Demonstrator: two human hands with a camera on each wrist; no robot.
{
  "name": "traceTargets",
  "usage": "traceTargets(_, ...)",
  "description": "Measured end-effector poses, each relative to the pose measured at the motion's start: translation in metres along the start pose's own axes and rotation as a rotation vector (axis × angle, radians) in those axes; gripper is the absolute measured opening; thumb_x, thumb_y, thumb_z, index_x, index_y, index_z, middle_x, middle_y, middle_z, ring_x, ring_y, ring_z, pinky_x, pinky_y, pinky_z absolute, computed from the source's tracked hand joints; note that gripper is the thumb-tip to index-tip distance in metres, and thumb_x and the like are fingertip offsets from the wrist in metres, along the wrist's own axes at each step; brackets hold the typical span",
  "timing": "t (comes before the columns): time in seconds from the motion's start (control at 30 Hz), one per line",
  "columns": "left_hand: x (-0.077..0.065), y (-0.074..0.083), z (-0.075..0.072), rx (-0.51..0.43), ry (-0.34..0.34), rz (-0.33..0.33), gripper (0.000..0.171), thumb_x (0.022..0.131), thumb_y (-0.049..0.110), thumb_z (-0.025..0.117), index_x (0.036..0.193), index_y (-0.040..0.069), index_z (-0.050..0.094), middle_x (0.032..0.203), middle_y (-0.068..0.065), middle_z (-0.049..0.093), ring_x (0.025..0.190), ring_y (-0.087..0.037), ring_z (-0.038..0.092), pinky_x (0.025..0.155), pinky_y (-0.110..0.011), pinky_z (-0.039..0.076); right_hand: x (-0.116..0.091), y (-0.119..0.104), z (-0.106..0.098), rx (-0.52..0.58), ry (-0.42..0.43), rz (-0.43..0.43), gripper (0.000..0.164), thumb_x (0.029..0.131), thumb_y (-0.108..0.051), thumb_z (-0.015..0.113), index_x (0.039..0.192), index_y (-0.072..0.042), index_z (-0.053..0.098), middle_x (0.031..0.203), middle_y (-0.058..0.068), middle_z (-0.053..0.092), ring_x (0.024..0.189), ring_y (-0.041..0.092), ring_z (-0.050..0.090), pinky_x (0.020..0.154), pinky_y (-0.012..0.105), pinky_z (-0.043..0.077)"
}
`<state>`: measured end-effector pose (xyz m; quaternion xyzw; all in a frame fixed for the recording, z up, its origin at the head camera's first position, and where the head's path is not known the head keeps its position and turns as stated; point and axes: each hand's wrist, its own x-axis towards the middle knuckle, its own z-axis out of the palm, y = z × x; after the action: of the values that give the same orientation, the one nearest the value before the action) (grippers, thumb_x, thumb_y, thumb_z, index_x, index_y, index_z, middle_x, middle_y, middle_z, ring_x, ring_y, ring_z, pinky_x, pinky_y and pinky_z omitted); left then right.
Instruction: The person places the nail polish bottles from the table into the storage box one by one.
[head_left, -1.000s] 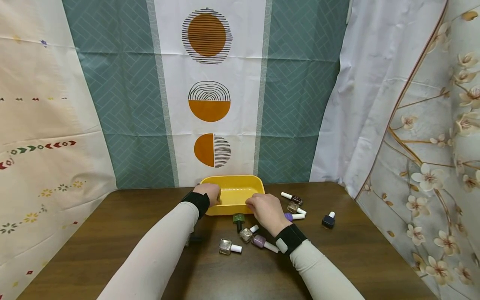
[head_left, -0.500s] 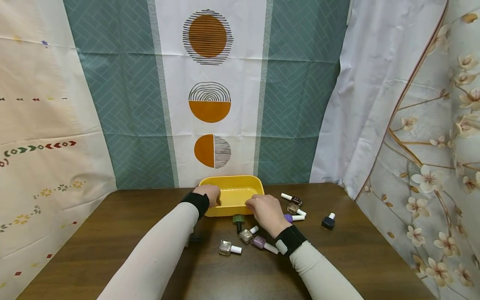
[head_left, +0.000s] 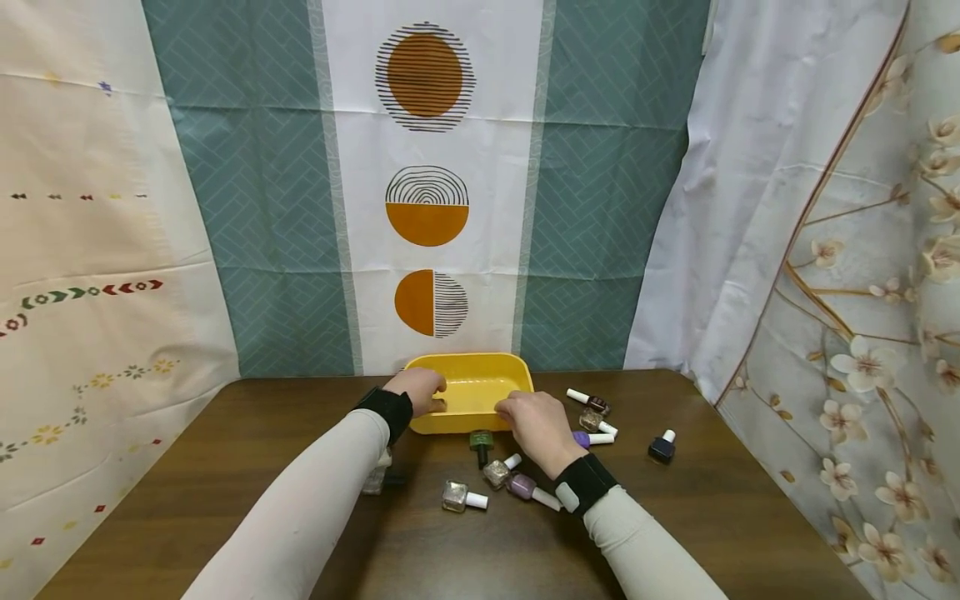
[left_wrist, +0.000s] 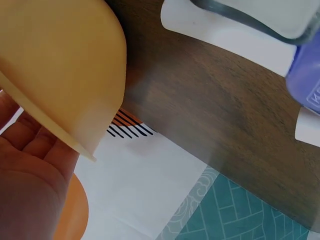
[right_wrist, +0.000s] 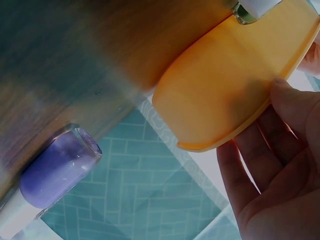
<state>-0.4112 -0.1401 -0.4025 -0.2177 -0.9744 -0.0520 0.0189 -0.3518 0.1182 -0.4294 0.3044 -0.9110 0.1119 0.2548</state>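
A yellow plastic tray (head_left: 468,423) stands at the far edge of the brown table. My left hand (head_left: 417,390) is at its left end, thumb and fingers apart. In the left wrist view, the left fingers (left_wrist: 42,142) lie behind the tray's rim. My right hand (head_left: 536,423) grips the front right rim; in the right wrist view its thumb (right_wrist: 282,87) lies against the outer wall and the fingers pass behind. Close before the tray lies a green nail polish bottle (head_left: 482,438). A violet nail polish bottle (head_left: 582,438) lies right of my right hand.
Two glittery bottles (head_left: 455,497) and a mauve bottle (head_left: 522,486) lie between my forearms. A dark brown bottle (head_left: 597,406), a bronze glitter bottle (head_left: 592,419) and a navy bottle (head_left: 662,450) are farther right. Another bottle (head_left: 375,479) is partly behind my left sleeve. Curtains hang behind the table.
My left hand has shifted slightly left at the tray's end and its fingers have loosened. The right hand keeps its hold. The head view has turned slightly.
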Motion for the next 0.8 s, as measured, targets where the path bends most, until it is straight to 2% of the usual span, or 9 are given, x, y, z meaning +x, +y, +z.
traceTargets(0.2,-0.001,0.002,-0.004,-0.013,-0.005,-0.013,0.036,0.099,0.025,0.087,0.125,0.002,0.079,0.118,-0.013,0.08,0.108,-0.031,0.073,0.105,-0.049,0.059,-0.001,0.0,0.001,-0.011,0.01,-0.003,0.006,0.101,-0.012,0.082,0.101,-0.017,0.086,0.085,-0.002,0.073,0.077,0.024,0.072,0.074,0.045,0.061)
traceTargets(0.37,-0.006,0.006,-0.006,0.043,0.025,-0.019,0.036,0.102,0.027,0.083,0.128,0.003,0.079,0.118,-0.013,0.079,0.104,-0.03,0.072,0.105,-0.049,0.059,0.0,0.0,0.002,-0.014,0.01,-0.002,0.004,0.101,-0.014,0.083,0.1,-0.017,0.085,0.086,-0.002,0.074,0.079,0.025,0.073,0.075,0.046,0.061)
traceTargets(0.67,-0.014,0.004,-0.006,0.106,0.143,0.025,0.034,0.107,0.027,0.077,0.131,0.002,0.076,0.121,-0.016,0.076,0.112,-0.034,0.07,0.107,-0.049,0.057,-0.001,0.001,0.003,-0.01,0.006,0.006,0.005,0.1,-0.012,0.083,0.101,-0.017,0.085,0.086,-0.003,0.074,0.079,0.024,0.072,0.076,0.045,0.061)
traceTargets(0.8,-0.019,0.005,-0.009,0.131,0.198,0.018,0.036,0.109,0.028,0.074,0.135,0.003,0.075,0.13,-0.017,0.073,0.123,-0.037,0.067,0.114,-0.05,0.052,-0.001,0.002,0.004,-0.013,0.013,0.006,0.005,0.101,-0.013,0.083,0.1,-0.017,0.084,0.086,-0.004,0.073,0.079,0.024,0.071,0.076,0.045,0.061)
